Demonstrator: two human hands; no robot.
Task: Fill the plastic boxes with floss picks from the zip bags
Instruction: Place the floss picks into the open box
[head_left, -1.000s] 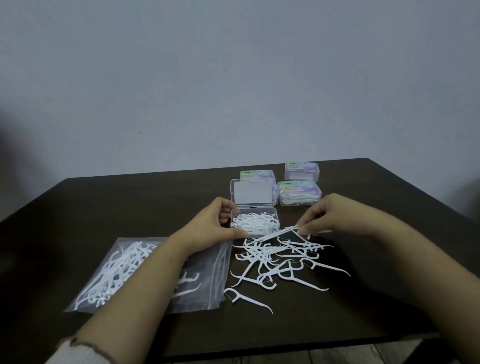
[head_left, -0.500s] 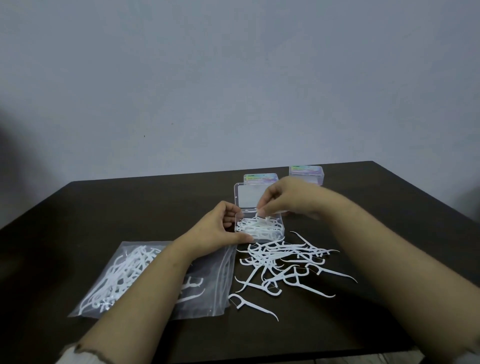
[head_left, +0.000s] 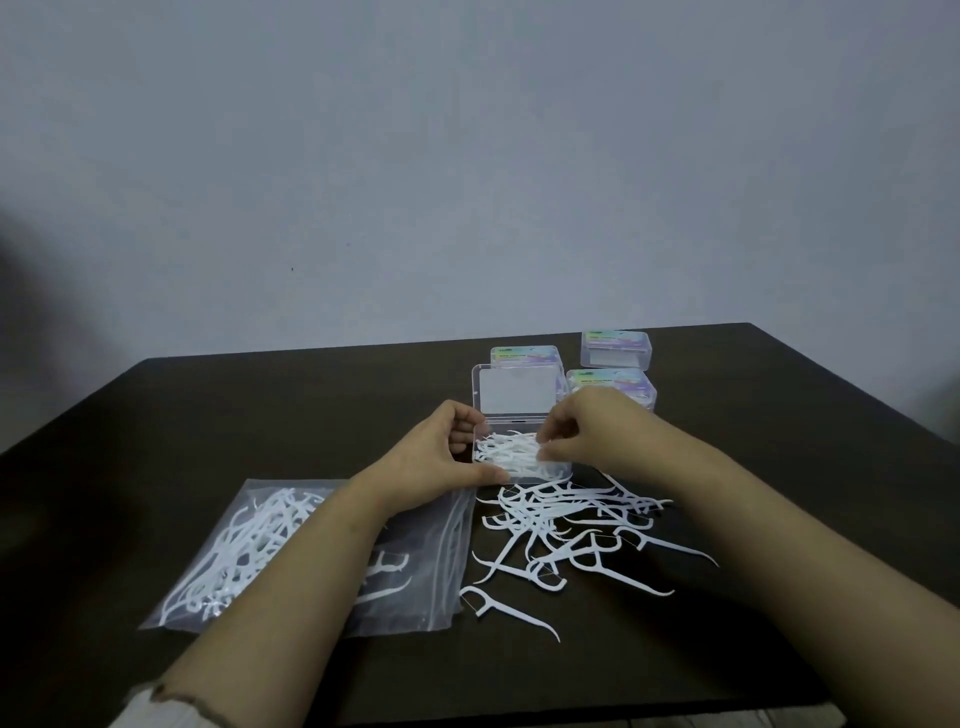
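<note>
A clear plastic box stands open at the table's middle, its lid upright behind it and white floss picks inside. My left hand grips the box's left end, thumb along the front wall. My right hand hovers over the box's right side, fingertips curled down and pinching floss picks among those in the box. A loose pile of floss picks lies just in front of the box. A zip bag holding more picks lies flat at the front left, partly under my left forearm.
Three closed, labelled plastic boxes stand behind the open one: one behind the lid, two to the right. The dark table ends at a grey wall behind; its front edge is near my elbows.
My right hand lifted picks from the loose pile, carried them to the open box and has come down into its right side. My left hand stayed on the box.
</note>
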